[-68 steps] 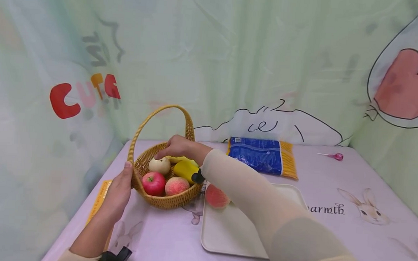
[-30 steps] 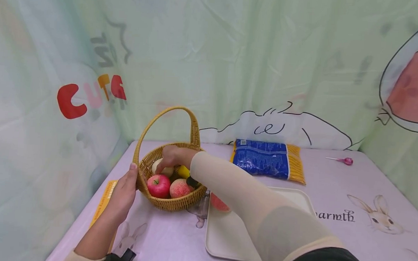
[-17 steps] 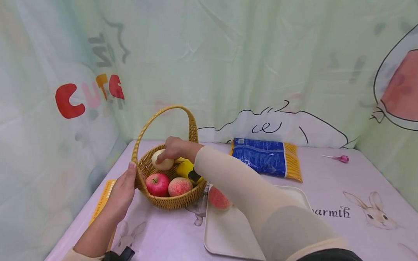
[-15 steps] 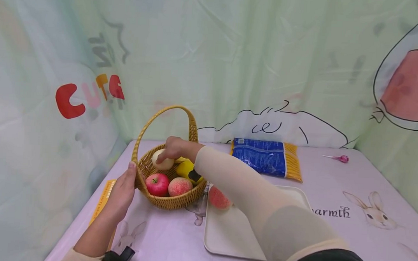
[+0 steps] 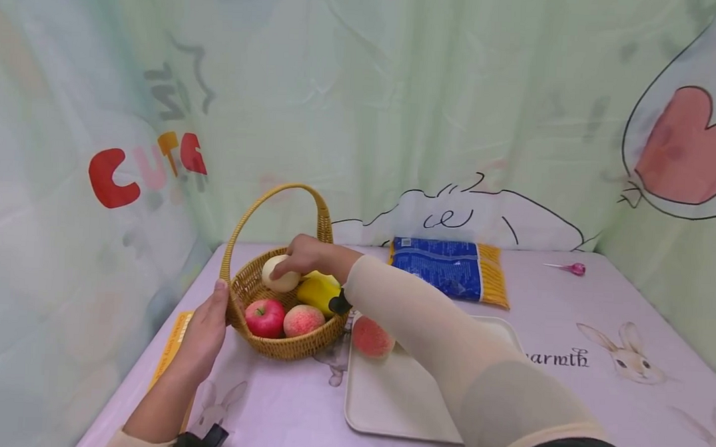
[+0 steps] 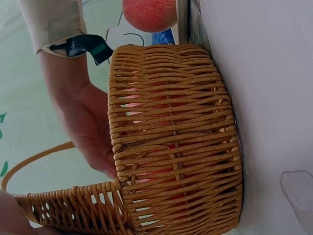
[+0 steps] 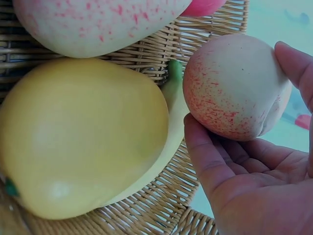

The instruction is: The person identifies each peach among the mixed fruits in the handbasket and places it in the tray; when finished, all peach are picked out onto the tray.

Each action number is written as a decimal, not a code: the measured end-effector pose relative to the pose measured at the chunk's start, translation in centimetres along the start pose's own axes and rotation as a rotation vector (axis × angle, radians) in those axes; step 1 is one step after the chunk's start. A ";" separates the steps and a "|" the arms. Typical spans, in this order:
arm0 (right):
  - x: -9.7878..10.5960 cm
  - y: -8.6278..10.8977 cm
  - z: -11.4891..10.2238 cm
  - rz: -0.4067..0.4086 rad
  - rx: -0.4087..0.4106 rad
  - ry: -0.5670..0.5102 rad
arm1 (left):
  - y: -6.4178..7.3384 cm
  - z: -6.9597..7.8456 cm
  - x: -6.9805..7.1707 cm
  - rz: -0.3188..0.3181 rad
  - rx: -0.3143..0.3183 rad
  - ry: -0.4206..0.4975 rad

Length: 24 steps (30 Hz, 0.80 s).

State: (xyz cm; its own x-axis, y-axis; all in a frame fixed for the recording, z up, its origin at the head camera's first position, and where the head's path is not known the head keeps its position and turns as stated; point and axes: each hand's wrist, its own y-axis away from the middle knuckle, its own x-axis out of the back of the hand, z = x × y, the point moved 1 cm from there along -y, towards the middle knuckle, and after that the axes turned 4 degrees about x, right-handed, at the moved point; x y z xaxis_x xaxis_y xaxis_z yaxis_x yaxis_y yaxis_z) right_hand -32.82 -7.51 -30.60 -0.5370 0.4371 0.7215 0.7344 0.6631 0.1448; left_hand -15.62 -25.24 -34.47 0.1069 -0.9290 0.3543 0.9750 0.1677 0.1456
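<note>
My right hand [image 5: 306, 253] pinches a pale peach [image 5: 280, 274] between thumb and fingers at the back left inside the wicker basket [image 5: 292, 348]. Red speckles mark this peach in the right wrist view, where the right hand [image 7: 264, 181] holds it beside the basket's woven wall. My left hand [image 5: 207, 327] grips the basket's left side at the foot of its arched handle [image 5: 283, 187], thumb up against the weave. Also in the basket are a red apple [image 5: 264, 318], a pinkish peach [image 5: 304, 321], a yellow mango [image 7: 83, 137] and a banana [image 7: 173, 98].
Right of the basket a cream tray [image 5: 398, 402] bears another peach [image 5: 372, 337], partly behind my right sleeve. A blue and yellow packet [image 5: 437, 267] lies at the back, a pink lollipop [image 5: 577, 268] at the far right. An orange box [image 5: 172, 345] lies under my left forearm.
My right hand has closed its grip on the pale peach and raised it a little among the other fruit. The left hand stays on the basket. The head view has shifted slightly.
</note>
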 end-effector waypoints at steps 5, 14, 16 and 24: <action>0.4 1.0 0.4 0.015 0.014 -0.027 | 0.1 -0.1 0.0 0.005 0.030 -0.020; 1.3 2.9 0.9 0.046 0.014 -0.102 | 0.4 -0.2 0.0 -0.008 0.043 -0.039; 1.5 3.4 1.1 0.042 0.024 -0.124 | 0.4 -0.2 0.0 -0.010 0.038 -0.039; 2.5 5.1 2.1 0.082 0.045 -0.187 | 0.4 0.0 0.1 -0.015 0.013 -0.016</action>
State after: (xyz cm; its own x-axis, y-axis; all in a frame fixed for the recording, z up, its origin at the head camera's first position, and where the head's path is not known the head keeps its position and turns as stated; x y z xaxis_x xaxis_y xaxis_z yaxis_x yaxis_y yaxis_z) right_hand -31.29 -1.75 -29.43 -0.5467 0.5930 0.5912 0.7619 0.6451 0.0574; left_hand -15.18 -25.29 -34.39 0.0886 -0.9261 0.3666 0.9739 0.1578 0.1634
